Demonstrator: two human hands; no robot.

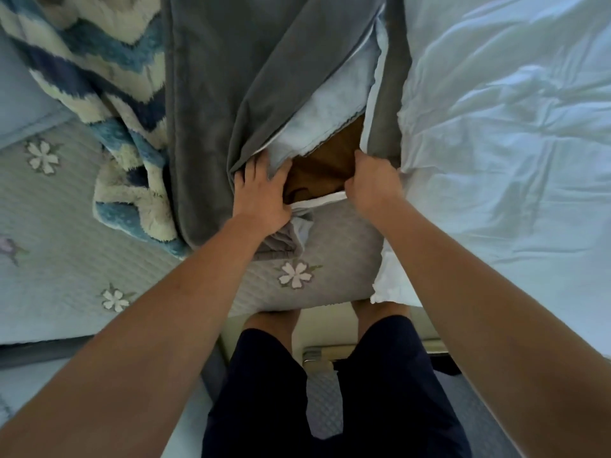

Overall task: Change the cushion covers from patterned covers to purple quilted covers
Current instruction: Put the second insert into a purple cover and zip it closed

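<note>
As left hand (261,196) and right hand (372,185) clench fingers on its hem, the soft grey plush cover (215,77) seems limp.

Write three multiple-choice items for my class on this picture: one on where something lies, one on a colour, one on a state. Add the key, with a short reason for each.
1. Where does the zigzag blanket lie?
A) to the left of the grey cover
B) to its right
C) on the floor

2. What colour is the cushion that shows inside the cover's opening?
A) white
B) brown
C) red

3. In what state is the opening?
A) zipped shut
B) folded under
C) held apart by the left hand and the right hand

Key:
1 A, since the blanket lies at the picture's left, beside the cover.
2 B, since brown fabric fills the gap.
3 C, since each hand grips one edge and the gap gapes between them.
</note>
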